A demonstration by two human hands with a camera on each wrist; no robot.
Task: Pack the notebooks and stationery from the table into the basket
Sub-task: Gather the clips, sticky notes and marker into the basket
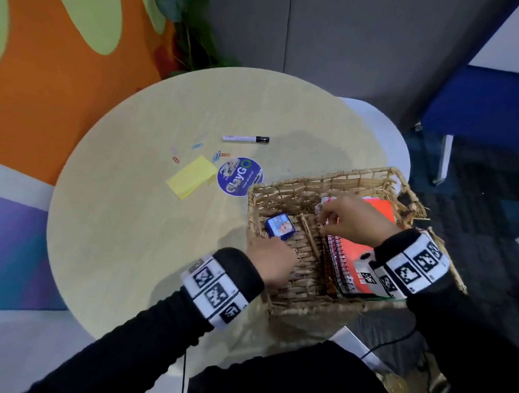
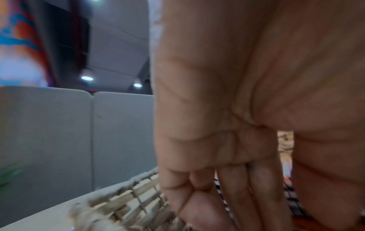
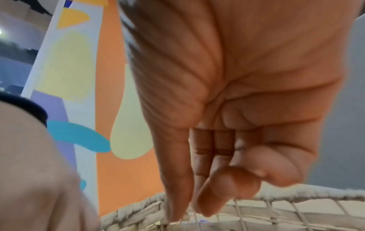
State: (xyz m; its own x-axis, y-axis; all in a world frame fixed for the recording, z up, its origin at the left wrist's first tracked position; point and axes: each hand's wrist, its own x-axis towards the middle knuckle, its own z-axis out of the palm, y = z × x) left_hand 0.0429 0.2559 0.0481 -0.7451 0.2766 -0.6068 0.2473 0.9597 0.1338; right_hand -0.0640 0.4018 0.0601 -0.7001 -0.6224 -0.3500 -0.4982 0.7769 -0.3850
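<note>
A wicker basket (image 1: 325, 176) stands at the table's front right. Inside it lie a small blue box (image 1: 280, 226), a wooden pencil (image 1: 309, 238) and spiral notebooks with an orange cover (image 1: 360, 242). My left hand (image 1: 272, 257) reaches into the basket's left part just below the blue box, its fingers (image 2: 227, 187) straight and pointing down with nothing seen in them. My right hand (image 1: 350, 219) hovers over the notebooks' spiral edge, fingers (image 3: 177, 187) pointing down and thumb bent toward them, nothing visible between. On the table lie a white marker (image 1: 246, 139), a yellow sticky pad (image 1: 191, 176) and several coloured paper clips (image 1: 218, 156).
A round blue sticker (image 1: 240, 176) is on the tabletop beside the sticky pad and the basket's far left corner. The round table (image 1: 121, 230) has bare surface to the left. A plant (image 1: 194, 37) and grey partitions stand behind it; a white chair (image 1: 376, 127) sits at the right.
</note>
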